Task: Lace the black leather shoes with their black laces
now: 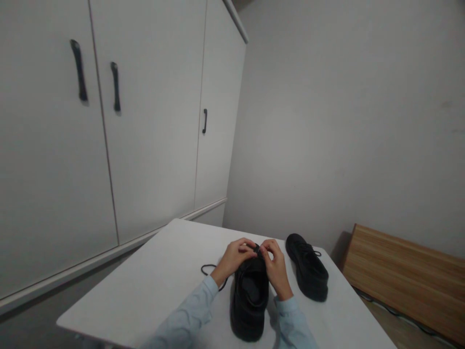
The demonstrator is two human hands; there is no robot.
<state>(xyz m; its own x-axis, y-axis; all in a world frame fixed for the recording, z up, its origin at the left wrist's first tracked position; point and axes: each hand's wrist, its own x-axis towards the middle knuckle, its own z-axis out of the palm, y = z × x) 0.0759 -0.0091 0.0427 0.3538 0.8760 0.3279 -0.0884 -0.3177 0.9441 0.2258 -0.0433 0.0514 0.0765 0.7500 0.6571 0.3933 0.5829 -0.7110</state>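
A black lace-up shoe (249, 317) rests on the white table, its heel toward me and its opening facing up. Over its front, my left hand (237, 256) comes in from the left with thumb and fingers closed in a pinch at the lacing. My right hand (275, 264) pinches at the same spot from the right, its fingertips close to the left ones. Between them the fingers partly hide the eyelets and the toe. A loose black shoelace (208, 266) curves out on the table to the left, passing under my left wrist.
The second black shoe (308, 271) stands at right on the white table (152, 281), a lace loop showing. Behind the table are a white wardrobe (156, 121) with dark handles and a grey wall (327, 121). A wood-grain panel (403, 271) leans at far right, a cable below it.
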